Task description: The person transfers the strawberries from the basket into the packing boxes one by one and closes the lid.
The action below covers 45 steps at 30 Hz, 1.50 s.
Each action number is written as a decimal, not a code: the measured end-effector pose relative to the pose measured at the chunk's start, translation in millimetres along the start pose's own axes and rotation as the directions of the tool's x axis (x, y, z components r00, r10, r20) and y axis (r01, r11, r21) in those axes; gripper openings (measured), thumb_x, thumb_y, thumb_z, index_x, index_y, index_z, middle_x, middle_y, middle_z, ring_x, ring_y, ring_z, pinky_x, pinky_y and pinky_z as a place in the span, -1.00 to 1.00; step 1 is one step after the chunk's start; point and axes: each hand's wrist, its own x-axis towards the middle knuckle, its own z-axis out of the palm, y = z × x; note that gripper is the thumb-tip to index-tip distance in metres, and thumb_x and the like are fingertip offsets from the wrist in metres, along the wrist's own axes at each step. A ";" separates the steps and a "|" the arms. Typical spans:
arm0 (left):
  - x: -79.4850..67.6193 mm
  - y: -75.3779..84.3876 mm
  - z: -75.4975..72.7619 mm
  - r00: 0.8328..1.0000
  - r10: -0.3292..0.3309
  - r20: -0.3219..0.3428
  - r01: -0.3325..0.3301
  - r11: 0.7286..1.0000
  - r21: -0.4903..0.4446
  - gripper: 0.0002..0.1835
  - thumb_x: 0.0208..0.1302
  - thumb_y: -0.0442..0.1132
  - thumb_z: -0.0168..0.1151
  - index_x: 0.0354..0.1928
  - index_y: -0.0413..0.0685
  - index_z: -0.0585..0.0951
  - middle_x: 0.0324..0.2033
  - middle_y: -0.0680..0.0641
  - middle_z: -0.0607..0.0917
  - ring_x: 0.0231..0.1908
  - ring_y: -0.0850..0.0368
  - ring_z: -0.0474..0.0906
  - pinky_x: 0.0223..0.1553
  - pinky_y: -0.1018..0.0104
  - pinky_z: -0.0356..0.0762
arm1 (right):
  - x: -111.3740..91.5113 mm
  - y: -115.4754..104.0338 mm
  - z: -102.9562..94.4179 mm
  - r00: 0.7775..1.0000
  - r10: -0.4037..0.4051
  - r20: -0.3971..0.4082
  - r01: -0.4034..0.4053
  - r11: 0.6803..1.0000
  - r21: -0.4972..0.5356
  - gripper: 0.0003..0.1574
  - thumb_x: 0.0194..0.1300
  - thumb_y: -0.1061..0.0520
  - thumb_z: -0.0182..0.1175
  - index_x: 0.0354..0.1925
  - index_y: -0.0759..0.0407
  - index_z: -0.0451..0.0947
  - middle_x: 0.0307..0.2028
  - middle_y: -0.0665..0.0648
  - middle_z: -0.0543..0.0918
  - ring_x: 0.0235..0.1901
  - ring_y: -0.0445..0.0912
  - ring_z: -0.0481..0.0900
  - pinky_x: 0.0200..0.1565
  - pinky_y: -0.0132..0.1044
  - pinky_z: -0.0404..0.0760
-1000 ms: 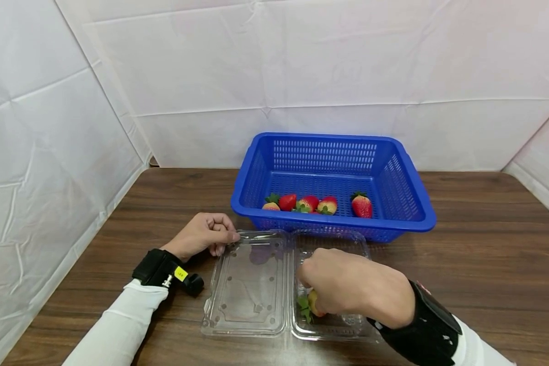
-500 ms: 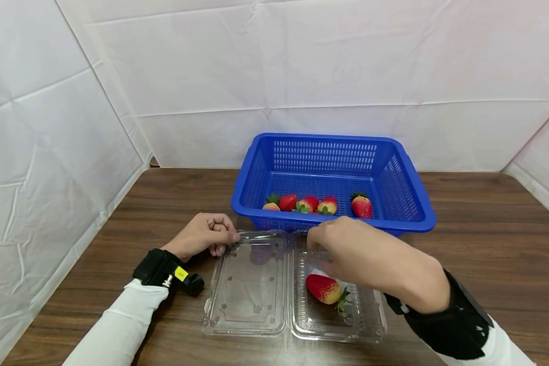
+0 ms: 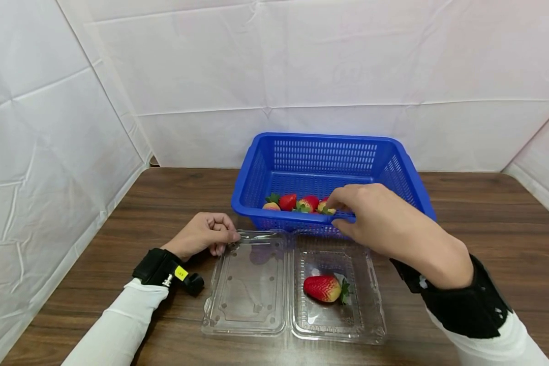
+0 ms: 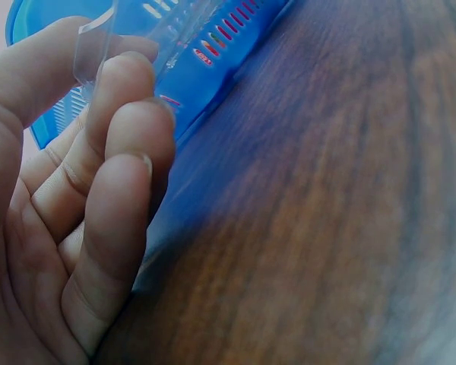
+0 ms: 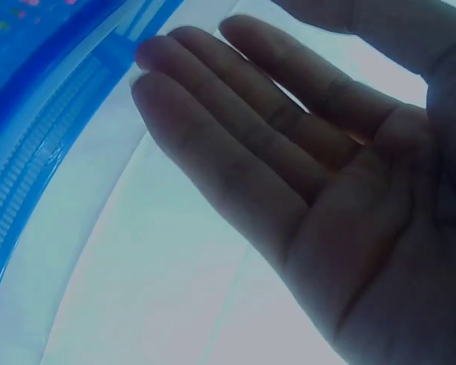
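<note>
A clear plastic clamshell box lies unfolded on the table, its lid on the left and its base on the right. One red strawberry with a pale shoulder and green leaves lies on its side in the base. My left hand pinches the lid's far left corner between thumb and finger; the left wrist view shows the clear edge there. Over the front rim of a blue basket hovers my right hand, its fingers extended and holding nothing. Several strawberries sit inside the basket's front.
The blue basket stands right behind the box, near the white cloth backdrop. Dark brown wooden table extends to both sides. White cloth also hangs at left and right.
My right hand has let go of the strawberry in the box base and moved up and away to the basket's front rim. My left hand stays at the lid corner.
</note>
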 end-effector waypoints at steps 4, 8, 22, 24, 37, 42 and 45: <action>0.0 0.7 -0.2 1.000 -0.001 0.000 0.001 1.000 0.003 -0.75 0.18 -0.18 0.37 -0.31 -0.25 0.59 -0.70 -0.02 0.60 -0.66 0.12 0.51 -0.67 0.42 0.49 | 3.2 7.9 -1.5 0.999 0.047 -0.028 -0.048 0.999 -0.025 -0.77 0.17 0.23 0.34 -0.16 0.20 0.62 -0.26 0.12 0.69 -0.30 -0.06 0.58 -0.22 -0.06 0.65; 0.2 0.9 -0.2 1.000 0.002 0.001 -0.002 1.000 0.005 -0.75 0.18 -0.18 0.37 -0.31 -0.24 0.59 -0.70 -0.02 0.60 -0.65 0.11 0.51 -0.67 0.41 0.50 | 6.1 15.6 -1.6 0.994 0.101 -0.038 -0.102 0.995 -0.020 -0.77 0.20 0.22 0.30 -0.14 0.23 0.62 -0.25 0.16 0.70 -0.28 -0.03 0.59 -0.20 -0.01 0.65; 0.5 0.2 0.1 1.000 -0.011 0.004 0.011 1.000 0.003 -0.73 0.17 -0.16 0.38 -0.31 -0.25 0.59 -0.69 -0.03 0.61 -0.65 0.11 0.51 -0.66 0.41 0.50 | 12.5 44.0 4.8 0.975 0.223 -0.016 -0.223 0.974 0.032 -0.82 0.27 0.25 0.22 -0.15 0.28 0.60 -0.27 0.22 0.69 -0.23 0.01 0.60 -0.14 0.03 0.63; 0.3 0.2 0.2 1.000 -0.011 0.004 0.011 1.000 0.003 -0.73 0.17 -0.16 0.38 -0.31 -0.25 0.59 -0.69 -0.03 0.61 -0.65 0.11 0.51 -0.66 0.41 0.50 | 14.0 48.3 6.4 0.972 0.233 -0.011 -0.232 0.972 0.025 -0.82 0.26 0.26 0.22 -0.15 0.28 0.60 -0.27 0.22 0.68 -0.23 0.02 0.59 -0.14 0.04 0.62; -0.4 1.0 -0.1 1.000 -0.009 0.002 0.009 1.000 0.001 -0.73 0.17 -0.15 0.38 -0.31 -0.25 0.59 -0.70 -0.02 0.60 -0.65 0.11 0.51 -0.66 0.41 0.50 | 19.5 73.2 15.2 0.951 0.306 0.043 -0.309 0.950 0.056 -0.76 0.24 0.15 0.31 -0.17 0.27 0.62 -0.29 0.19 0.69 -0.30 0.00 0.58 -0.21 -0.01 0.59; -0.2 0.6 0.0 1.000 -0.008 0.001 0.008 1.000 0.004 -0.73 0.17 -0.15 0.38 -0.31 -0.24 0.59 -0.69 -0.03 0.60 -0.65 0.11 0.51 -0.66 0.41 0.50 | 21.8 81.4 19.9 0.945 0.323 0.050 -0.325 0.943 0.064 -0.77 0.23 0.13 0.32 -0.19 0.27 0.62 -0.32 0.18 0.69 -0.32 0.01 0.56 -0.21 -0.01 0.59; -0.1 1.1 0.2 1.000 -0.008 0.001 0.008 1.000 0.004 -0.72 0.17 -0.15 0.38 -0.31 -0.24 0.58 -0.69 -0.03 0.61 -0.65 0.10 0.51 -0.66 0.41 0.51 | 22.8 85.6 22.4 0.943 0.329 0.058 -0.333 0.941 0.065 -0.78 0.23 0.12 0.31 -0.22 0.25 0.63 -0.33 0.17 0.69 -0.34 0.00 0.55 -0.24 -0.04 0.58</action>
